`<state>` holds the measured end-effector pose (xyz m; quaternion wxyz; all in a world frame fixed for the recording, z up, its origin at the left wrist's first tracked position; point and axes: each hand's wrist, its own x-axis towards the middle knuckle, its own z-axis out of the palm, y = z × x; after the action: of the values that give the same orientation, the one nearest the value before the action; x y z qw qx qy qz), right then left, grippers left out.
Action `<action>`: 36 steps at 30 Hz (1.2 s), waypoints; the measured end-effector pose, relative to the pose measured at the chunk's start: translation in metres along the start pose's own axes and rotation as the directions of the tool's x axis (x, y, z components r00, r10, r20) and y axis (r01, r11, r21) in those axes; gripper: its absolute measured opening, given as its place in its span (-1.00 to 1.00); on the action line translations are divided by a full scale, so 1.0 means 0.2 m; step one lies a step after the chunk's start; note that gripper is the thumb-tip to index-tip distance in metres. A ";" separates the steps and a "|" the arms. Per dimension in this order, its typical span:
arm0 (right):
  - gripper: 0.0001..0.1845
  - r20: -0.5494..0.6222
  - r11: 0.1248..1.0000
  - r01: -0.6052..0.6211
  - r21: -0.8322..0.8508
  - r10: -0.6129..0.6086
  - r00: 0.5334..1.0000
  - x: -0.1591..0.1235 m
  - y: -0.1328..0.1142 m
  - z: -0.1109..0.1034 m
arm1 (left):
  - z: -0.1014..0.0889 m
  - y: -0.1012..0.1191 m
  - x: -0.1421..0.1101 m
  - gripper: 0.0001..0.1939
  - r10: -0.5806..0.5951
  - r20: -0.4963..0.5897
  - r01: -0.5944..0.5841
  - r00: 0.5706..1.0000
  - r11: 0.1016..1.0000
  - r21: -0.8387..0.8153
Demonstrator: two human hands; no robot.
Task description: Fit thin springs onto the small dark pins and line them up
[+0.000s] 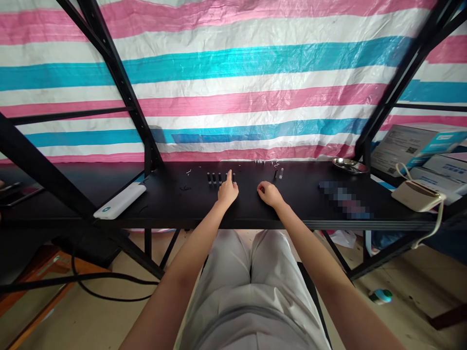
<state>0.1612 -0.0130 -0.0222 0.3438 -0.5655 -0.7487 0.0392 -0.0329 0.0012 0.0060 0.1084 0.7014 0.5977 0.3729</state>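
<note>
My left hand (228,193) rests at the middle of the black table (292,209), its index finger stretched forward and thumb apart. The finger reaches in among a row of several small dark cylinders (214,178) standing upright with lighter bands; the hand hides part of the row. No object shows in this hand. To its right, my right hand (270,193) lies closed near the table's front, fingers curled inward; whatever it may hold is hidden. Beyond it stand a small dark cylinder (276,174) and a pale, clear-looking cylinder (281,173).
Several small silvery pieces (260,162) lie along the back edge. A round metal dish (349,166) is at the back right, a blurred-out item (345,199) nearer. A white power strip-like block (120,201) lies left. Black metal posts (127,97) flank the table; a cream bag (418,195) sits right.
</note>
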 end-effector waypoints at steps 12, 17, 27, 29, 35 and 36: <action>-0.91 0.021 1.000 -0.021 0.017 0.020 1.000 0.00 0.00 0.00 | 0.07 0.01 0.04 -0.79 0.101 -0.059 -0.099 0.993 0.994 0.045; -0.83 -0.027 0.999 -0.011 0.034 0.012 1.000 -0.01 -0.01 0.00 | 0.11 -0.01 0.02 -0.87 0.188 0.030 -0.162 0.982 0.907 -0.388; -0.67 -0.111 0.988 0.121 0.099 -0.110 0.988 -0.03 -0.07 -0.03 | 0.09 0.02 0.00 -0.81 0.248 0.271 0.045 0.930 0.655 -0.754; -0.69 -0.098 0.987 0.132 0.091 -0.123 0.988 -0.03 -0.07 -0.03 | 0.09 0.02 0.00 -0.80 0.251 0.295 0.064 0.922 0.651 -0.756; -0.76 -0.133 0.974 0.194 0.117 -0.178 0.975 -0.03 -0.07 -0.04 | 0.10 0.01 0.00 -0.78 0.192 0.329 0.122 0.925 0.669 -0.733; -0.77 -0.141 0.972 0.202 0.121 -0.184 0.973 -0.03 -0.07 -0.04 | 0.10 0.01 0.00 -0.78 0.167 0.325 0.131 0.931 0.679 -0.722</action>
<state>0.1542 -0.0267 -0.0130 0.4307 -0.4667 -0.7722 0.0195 -0.0173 0.0075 -0.0068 0.4852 0.6612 0.3599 0.4449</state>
